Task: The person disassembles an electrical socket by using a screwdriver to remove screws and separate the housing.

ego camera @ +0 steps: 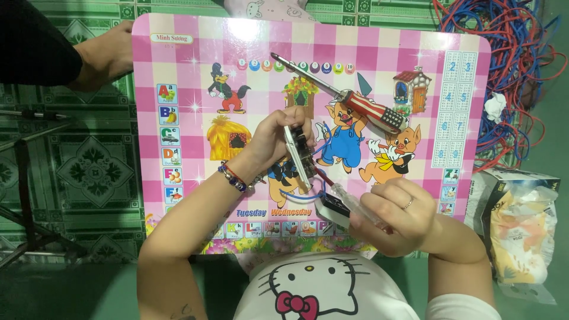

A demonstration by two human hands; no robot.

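A small white circuit board (298, 155) stands on edge above the pink checked table (450, 47), pinched between the thumb and curled fingers of the left hand (274, 137); dark parts on its face point away from the palm. Blue and red wires (308, 191) run from its lower end down toward the right hand (394, 214), just beyond the left fingertips. The right hand's fingers are closed around a small black-and-white box-shaped part (333, 208) and what looks like a clear slim piece lying across it; the exact grip under the knuckles is hidden. A ring sits on one right finger, and a beaded bracelet (232, 176) circles the left wrist.

Past the left fingertips, farther up the table, lies a screwdriver (349, 98) with a red-and-white striped handle, touching neither hand. Well out from the right hand's knuckles, off the table edge, are a tangle of red and blue cables (510, 59) and a cardboard box holding plastic bags (518, 228). Another person's foot (106, 56) rests at the table's far corner on the green patterned floor (89, 172).
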